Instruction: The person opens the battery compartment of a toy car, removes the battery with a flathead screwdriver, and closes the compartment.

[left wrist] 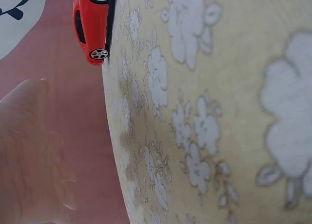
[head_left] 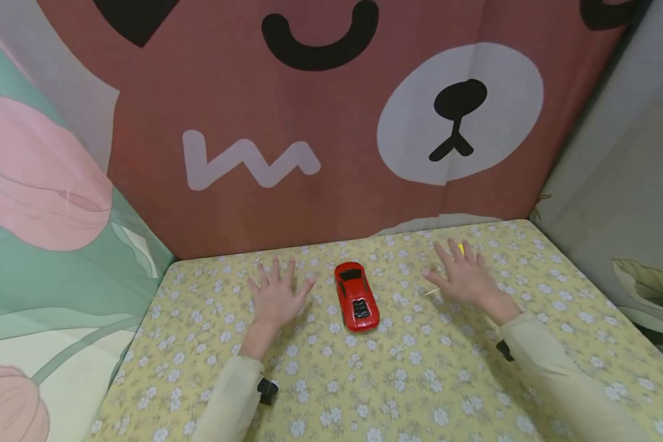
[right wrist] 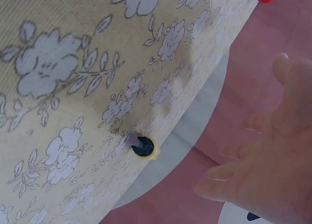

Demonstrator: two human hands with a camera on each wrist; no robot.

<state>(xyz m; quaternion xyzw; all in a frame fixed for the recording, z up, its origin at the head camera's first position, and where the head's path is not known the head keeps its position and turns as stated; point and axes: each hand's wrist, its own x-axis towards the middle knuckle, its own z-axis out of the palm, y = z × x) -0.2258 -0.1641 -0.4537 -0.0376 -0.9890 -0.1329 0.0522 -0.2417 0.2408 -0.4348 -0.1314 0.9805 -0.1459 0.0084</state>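
Note:
A red toy car (head_left: 357,296) with dark windows sits on the flowered tabletop between my two hands. To its left, my left hand (head_left: 276,298) hovers with fingers spread and holds nothing; the car (left wrist: 92,27) also shows at the top of the left wrist view. My right hand (head_left: 464,273) is held over the table on the other side, fingers apart. A yellow-and-black tool (right wrist: 145,147) with a grey metal end, resembling a screwdriver, lies below the right hand. In the head view, that hand mostly hides it, leaving a bit of yellow (head_left: 461,248) beyond the fingers.
A thin pale stick (head_left: 432,291) shows near the right thumb. The table (head_left: 331,393) has a yellow cloth with white flowers. Behind it rises a brown cloth (head_left: 331,209) with a cartoon bear; printed cloths (head_left: 61,282) hang at the sides. Dark wrist mounts (head_left: 267,391) sit under the sleeves.

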